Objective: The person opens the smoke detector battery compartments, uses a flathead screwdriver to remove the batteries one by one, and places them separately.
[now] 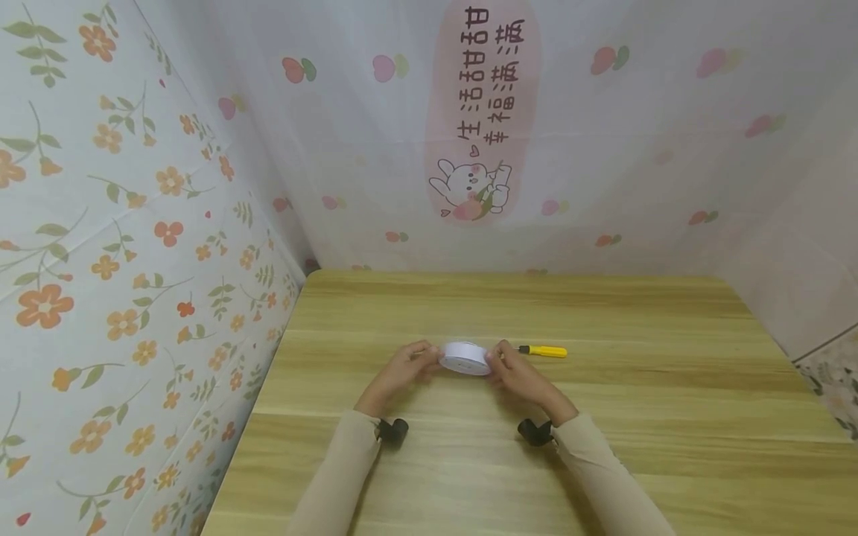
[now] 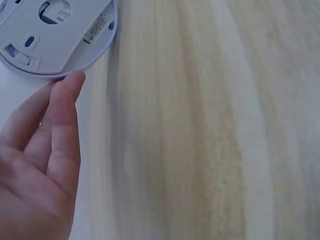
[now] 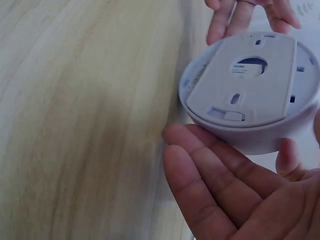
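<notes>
Both hands hold a round white smoke detector [image 1: 465, 359] above the wooden table, one at each side. Its flat mounting plate [image 3: 245, 82], with slots and a round hole, faces the wrist cameras. A printed label shows through the hole. The left hand [image 1: 407, 367] pinches the left rim; in the left wrist view its fingertips [image 2: 75, 82] meet the edge. On the right side, the right hand [image 1: 521, 374] grips the rim, with fingers [image 3: 220, 175] along one side and the thumb on the other. Just beyond the right hand lies a screwdriver [image 1: 546, 351] with a yellow handle, its tip partly hidden.
The wood-grain table [image 1: 670, 402] spreads out under both arms. A flowered sheet [image 1: 134, 298] hangs along the left side, and a printed curtain [image 1: 362, 164] stands behind the far edge. Each wrist wears a small black camera [image 1: 394, 432].
</notes>
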The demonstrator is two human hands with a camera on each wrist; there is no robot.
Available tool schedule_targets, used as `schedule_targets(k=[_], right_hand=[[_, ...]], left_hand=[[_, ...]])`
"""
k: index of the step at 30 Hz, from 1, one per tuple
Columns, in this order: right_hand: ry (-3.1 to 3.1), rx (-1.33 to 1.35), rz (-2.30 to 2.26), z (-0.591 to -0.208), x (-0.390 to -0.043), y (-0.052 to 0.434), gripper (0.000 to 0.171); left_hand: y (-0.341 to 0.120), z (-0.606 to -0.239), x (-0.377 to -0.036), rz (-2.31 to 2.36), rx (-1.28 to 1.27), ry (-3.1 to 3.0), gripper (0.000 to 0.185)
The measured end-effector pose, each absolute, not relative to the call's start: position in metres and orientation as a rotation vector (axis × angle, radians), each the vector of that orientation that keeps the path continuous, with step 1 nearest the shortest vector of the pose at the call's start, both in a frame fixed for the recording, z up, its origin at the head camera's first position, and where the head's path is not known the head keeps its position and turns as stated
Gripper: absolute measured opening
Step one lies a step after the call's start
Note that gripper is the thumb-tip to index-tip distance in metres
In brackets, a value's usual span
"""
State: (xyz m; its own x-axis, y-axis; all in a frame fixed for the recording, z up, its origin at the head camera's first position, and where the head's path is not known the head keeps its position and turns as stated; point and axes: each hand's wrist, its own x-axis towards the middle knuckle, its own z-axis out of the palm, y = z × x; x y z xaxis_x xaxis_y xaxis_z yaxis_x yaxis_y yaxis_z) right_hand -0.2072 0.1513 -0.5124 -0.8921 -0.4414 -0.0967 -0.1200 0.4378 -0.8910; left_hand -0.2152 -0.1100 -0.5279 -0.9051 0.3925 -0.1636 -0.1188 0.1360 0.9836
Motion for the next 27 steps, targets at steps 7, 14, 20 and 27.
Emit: schedule_targets(k=[7, 14, 20, 27], right_hand=[[2.494, -0.498, -1.313, -0.511, -0.206, 0.148, 0.026], [2.489, -0.474, -1.238, -0.517, -0.203, 0.147, 0.038], [2.541, -0.437, -1.166, -0.518, -0.199, 0.143, 0.043], [2.607, -0.416, -1.157, -0.526, -0.198, 0.138, 0.039]], left_hand=[[-0.112, -0.533, -0.214, 1.731, 0.217, 2.152, 0.022], [-0.113, -0.537, -0.209, 1.668, 0.233, 2.128, 0.046], [-0.112, -0.540, -0.209, 1.636, 0.349, 2.134, 0.064], [-0.109, -0.542, -0.211, 1.559, 0.368, 2.195, 0.060]])
